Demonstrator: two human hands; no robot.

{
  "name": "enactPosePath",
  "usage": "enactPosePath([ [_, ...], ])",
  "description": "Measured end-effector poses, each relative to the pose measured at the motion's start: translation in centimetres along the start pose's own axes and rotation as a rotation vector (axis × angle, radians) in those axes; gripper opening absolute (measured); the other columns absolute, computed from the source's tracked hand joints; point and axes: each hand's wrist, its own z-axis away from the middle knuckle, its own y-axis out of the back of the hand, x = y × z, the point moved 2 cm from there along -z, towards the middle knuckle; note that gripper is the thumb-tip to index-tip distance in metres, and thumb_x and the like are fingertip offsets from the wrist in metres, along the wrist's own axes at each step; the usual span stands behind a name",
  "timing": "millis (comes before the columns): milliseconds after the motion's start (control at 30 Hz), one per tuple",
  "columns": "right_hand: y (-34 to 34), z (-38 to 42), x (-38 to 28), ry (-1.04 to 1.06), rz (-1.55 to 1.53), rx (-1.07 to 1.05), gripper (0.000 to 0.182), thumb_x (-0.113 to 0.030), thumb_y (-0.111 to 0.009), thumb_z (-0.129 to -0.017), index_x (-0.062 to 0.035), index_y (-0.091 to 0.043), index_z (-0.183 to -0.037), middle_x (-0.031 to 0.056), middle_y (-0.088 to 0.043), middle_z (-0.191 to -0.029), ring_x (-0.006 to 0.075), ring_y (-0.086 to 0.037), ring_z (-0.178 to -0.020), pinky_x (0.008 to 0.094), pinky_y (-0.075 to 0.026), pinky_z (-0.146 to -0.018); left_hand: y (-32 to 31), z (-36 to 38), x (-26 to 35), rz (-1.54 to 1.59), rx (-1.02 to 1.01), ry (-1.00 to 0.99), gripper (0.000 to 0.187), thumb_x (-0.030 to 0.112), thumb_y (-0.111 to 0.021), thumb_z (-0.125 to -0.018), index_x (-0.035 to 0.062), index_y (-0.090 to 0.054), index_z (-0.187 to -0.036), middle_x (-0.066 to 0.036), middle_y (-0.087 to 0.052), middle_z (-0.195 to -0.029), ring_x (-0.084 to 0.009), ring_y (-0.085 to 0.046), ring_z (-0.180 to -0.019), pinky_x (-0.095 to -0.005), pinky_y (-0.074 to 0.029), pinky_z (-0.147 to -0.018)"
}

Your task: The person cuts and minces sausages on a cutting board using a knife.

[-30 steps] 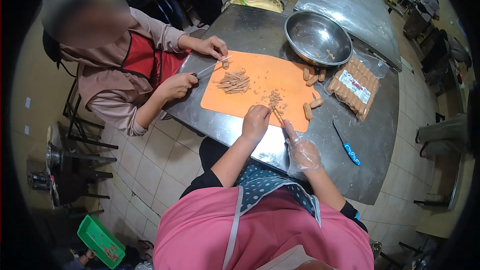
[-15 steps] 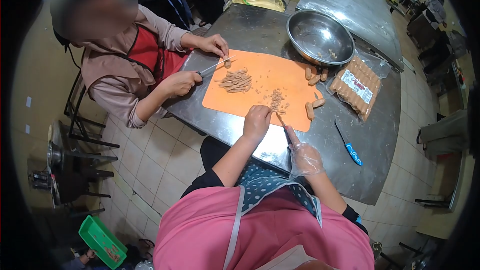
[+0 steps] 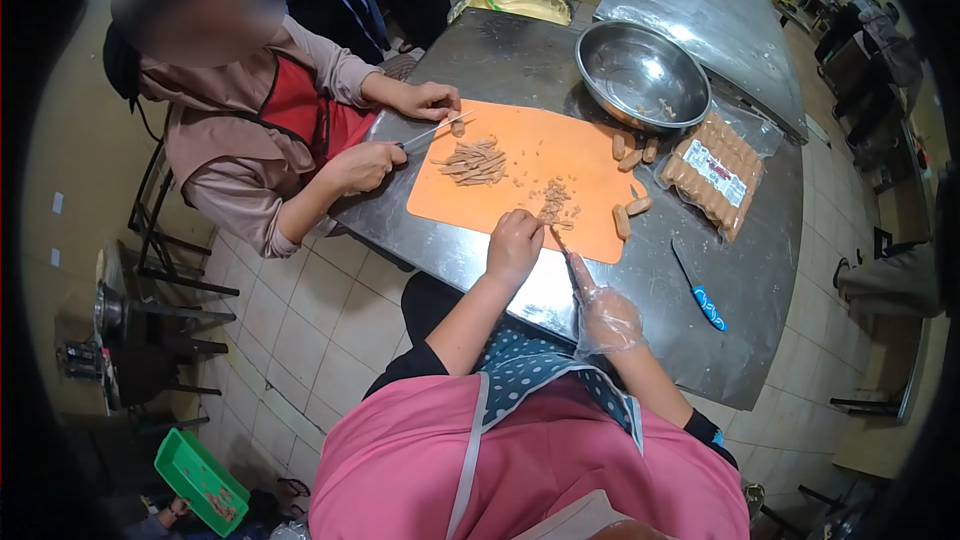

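The person's bare left hand (image 3: 513,243) curls down at the near edge of the flat orange plastic cutting board (image 3: 590,158), fingers bent over and pinning a small bit of brown sausage; the piece itself is hidden under the fingertips, so its lie cannot be told. The right hand (image 3: 603,315), in a clear plastic glove, closes round the handle of a thin-bladed kitchen knife (image 3: 562,243). The blade's long axis runs up and to the left from the gloved fist, tip pointing toward the left fingertips and the little heap of chopped sausage bits (image 3: 553,200) just beyond them.

This looks like the chopping step, midway through: the heap is small and whole short brown sausages (image 3: 629,212) lie at the board's right edge. The next stroke calls for the blade coming down just beside the pinning fingertips, so they need tucking clear.

Further out, the opened clear pack of sausages (image 3: 712,172) lies on the steel table (image 3: 520,50), near a round steel mixing bowl (image 3: 642,75), with a blue-handled knife (image 3: 698,290) to the right. Across the board, another person's hands work a second knife beside a pile of sausage strips (image 3: 473,161).
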Motion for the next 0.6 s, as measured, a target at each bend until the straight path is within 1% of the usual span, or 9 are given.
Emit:
enactPosePath([
  [100,0.2,-0.4,0.3,-0.02,0.019,-0.041,0.057,-0.023,-0.046,-0.089,-0.0261,-0.022,-0.14,0.0233,-0.06,-0.07,0.0389,-0.06,-0.062,0.0487,-0.046,-0.056,0.0,-0.1,-0.1,0.013,-0.011,-0.012,0.004,0.004,-0.064,-0.07,0.0007,-0.062,-0.072,-0.012,-0.059,-0.07,-0.0306,-0.056,-0.071,-0.0384,-0.046,-0.065],
  [300,-0.9,-3.8,-0.8,0.033,0.031,0.003,0.057,-0.024,-0.046,-0.089,-0.0269,-0.022,-0.14,0.0231,-0.06,-0.07,0.0386,-0.06,-0.062,0.0489,-0.046,-0.055,0.1,-0.3,0.0,0.0,-0.024,-0.002,0.006,0.004,-0.063,-0.071,0.0006,-0.059,-0.068,-0.014,-0.059,-0.07,-0.0314,-0.057,-0.07,-0.0384,-0.046,-0.065],
  [400,-1.0,-3.1,-0.4,0.022,0.019,-0.004,0.057,-0.024,-0.047,-0.089,-0.0277,-0.022,-0.14,0.0231,-0.06,-0.071,0.0384,-0.06,-0.062,0.0492,-0.046,-0.056,0.1,-0.3,-0.1,-0.004,-0.011,0.006,0.007,0.004,-0.062,-0.071,0.0007,-0.058,-0.067,-0.014,-0.058,-0.068,-0.0314,-0.057,-0.069,-0.0386,-0.046,-0.064],
  [467,-0.9,-1.5,0.0,0.023,0.035,-0.002,0.057,-0.024,-0.047,-0.089,-0.0274,-0.022,-0.14,0.0232,-0.06,-0.071,0.0383,-0.06,-0.062,0.0493,-0.045,-0.056,-0.1,-0.1,-0.3,-0.024,-0.019,0.043,0.008,0.004,-0.063,-0.07,0.0008,-0.057,-0.066,-0.013,-0.058,-0.068,-0.0313,-0.057,-0.067,-0.0385,-0.046,-0.063],
  [533,-0.1,-0.3,0.0,0.022,0.057,0.002,0.056,-0.024,-0.046,-0.089,-0.0271,-0.022,-0.14,0.0233,-0.06,-0.071,0.0382,-0.06,-0.062,0.0493,-0.045,-0.056,0.0,0.0,-0.4,-0.013,-0.017,0.034,0.008,0.004,-0.063,-0.07,0.0009,-0.057,-0.066,-0.013,-0.059,-0.068,-0.0311,-0.057,-0.067,-0.0383,-0.046,-0.063],
  [600,0.6,0.5,-0.1,0.011,0.028,-0.054,0.057,-0.016,-0.046,-0.086,-0.0216,-0.025,-0.139,0.0224,-0.06,-0.072,0.0377,-0.061,-0.065,0.0471,-0.049,-0.06,0.2,0.1,-0.4,-0.004,-0.018,0.026,0.008,0.004,-0.062,-0.07,0.0009,-0.057,-0.066,-0.013,-0.059,-0.068,-0.031,-0.057,-0.067,-0.0382,-0.046,-0.063],
])
